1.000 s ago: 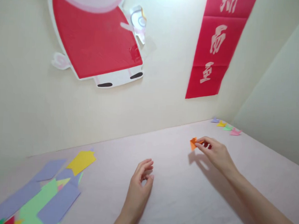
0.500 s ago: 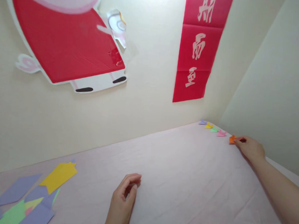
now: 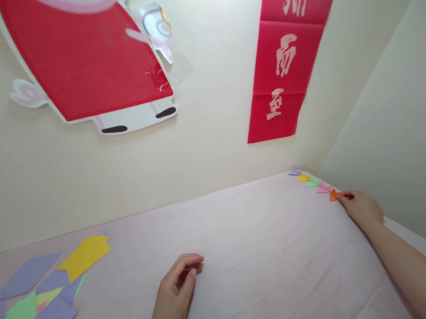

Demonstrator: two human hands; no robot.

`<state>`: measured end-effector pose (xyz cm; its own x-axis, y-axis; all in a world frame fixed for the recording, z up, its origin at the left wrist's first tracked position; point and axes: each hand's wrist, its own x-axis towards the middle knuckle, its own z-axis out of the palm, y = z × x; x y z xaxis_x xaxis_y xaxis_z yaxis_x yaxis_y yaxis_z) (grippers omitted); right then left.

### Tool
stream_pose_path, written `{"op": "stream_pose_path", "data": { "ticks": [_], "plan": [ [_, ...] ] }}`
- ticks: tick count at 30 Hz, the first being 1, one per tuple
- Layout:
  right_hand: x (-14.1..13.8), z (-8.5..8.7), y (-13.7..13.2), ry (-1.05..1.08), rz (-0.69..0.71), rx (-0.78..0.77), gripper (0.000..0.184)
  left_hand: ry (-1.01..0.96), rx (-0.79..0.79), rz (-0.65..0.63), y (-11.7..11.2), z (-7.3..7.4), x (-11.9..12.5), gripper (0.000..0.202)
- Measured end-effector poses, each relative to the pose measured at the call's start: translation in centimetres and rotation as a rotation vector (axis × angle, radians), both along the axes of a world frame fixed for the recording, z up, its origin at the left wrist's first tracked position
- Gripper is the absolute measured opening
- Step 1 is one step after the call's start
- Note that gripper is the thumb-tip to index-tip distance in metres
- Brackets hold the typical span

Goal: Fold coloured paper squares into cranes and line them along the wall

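Note:
My right hand (image 3: 362,207) reaches to the far right edge of the cloth-covered surface. Its thumb and fingertips are closed on a small orange folded paper piece (image 3: 334,196), which touches the cloth. Beside this piece, a row runs back toward the corner: a pink folded piece (image 3: 324,188), a green one (image 3: 312,182), a yellow one (image 3: 304,177) and a purple one (image 3: 295,171). Near the front middle, my left hand (image 3: 178,285) rests on the cloth, loosely curled, with a gap between thumb and fingers and nothing in it.
At the front left lie loose coloured papers, among them a yellow sheet (image 3: 85,257), a purple sheet (image 3: 29,276) and a green piece (image 3: 23,306), partly overlapping. Walls bound the surface behind and at right. A red banner (image 3: 281,77) and a large cartoon sticker (image 3: 85,60) hang behind.
My right hand has brought the orange folded paper closer to the pink piece, in line with the row. My left hand has stayed nearly still. The view has shifted slightly.

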<state>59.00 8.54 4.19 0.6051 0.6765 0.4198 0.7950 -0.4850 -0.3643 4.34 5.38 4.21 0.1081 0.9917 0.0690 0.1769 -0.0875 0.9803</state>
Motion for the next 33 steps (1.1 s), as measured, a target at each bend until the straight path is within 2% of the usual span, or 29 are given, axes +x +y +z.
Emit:
{"op": "stream_pose_path", "data": {
  "ticks": [3,7,12,15,17,19,22,24,26,28,31,33],
  "plan": [
    [-0.1,0.0,-0.1,0.115,-0.104,-0.17,0.028,-0.002,-0.01,-0.002,0.0,0.0,-0.1,0.028],
    [-0.8,0.3,-0.1,0.15,-0.147,-0.205,0.028,0.02,-0.006,-0.038,0.0,-0.1,-0.3,0.028],
    [-1.8,1.0,-0.4,0.128,-0.135,-0.064,0.032,0.009,-0.008,-0.049,0.2,-0.3,-0.4,0.024],
    [-2.7,1.4,-1.1,0.099,-0.193,0.078,0.033,-0.007,0.019,-0.06,0.3,-0.1,-0.2,0.02],
    [-3.8,1.5,-1.5,0.079,-0.248,0.17,0.033,-0.012,0.045,-0.063,0.2,0.1,0.2,0.017],
    [-5.9,1.4,-1.8,0.074,-0.221,0.223,0.028,0.003,0.061,-0.051,0.0,0.3,0.6,0.017],
    [-11.1,1.1,-1.4,0.093,-0.02,0.25,0.018,0.043,0.092,-0.026,-0.5,0.4,1.1,0.025],
    [-16.1,1.0,-0.9,0.013,0.226,0.337,0.017,0.078,0.119,-0.02,-0.9,0.4,1.2,0.032],
    [-22.1,1.0,-0.7,0.017,0.482,0.31,0.019,0.119,0.142,-0.017,-1.3,0.5,0.9,0.036],
    [-28.4,1.1,-1.3,0.103,0.798,0.227,0.02,0.159,0.162,-0.005,-1.8,0.8,0.3,0.037],
    [-36.4,0.8,-3.2,0.171,1.157,0.147,0.016,0.244,0.179,0.063,-2.1,1.6,-2.3,0.037],
    [-39.8,0.3,-4.5,0.188,1.282,0.078,0.017,0.33,0.173,0.164,-2.0,2.3,-5.7,0.036]
  ]
}}
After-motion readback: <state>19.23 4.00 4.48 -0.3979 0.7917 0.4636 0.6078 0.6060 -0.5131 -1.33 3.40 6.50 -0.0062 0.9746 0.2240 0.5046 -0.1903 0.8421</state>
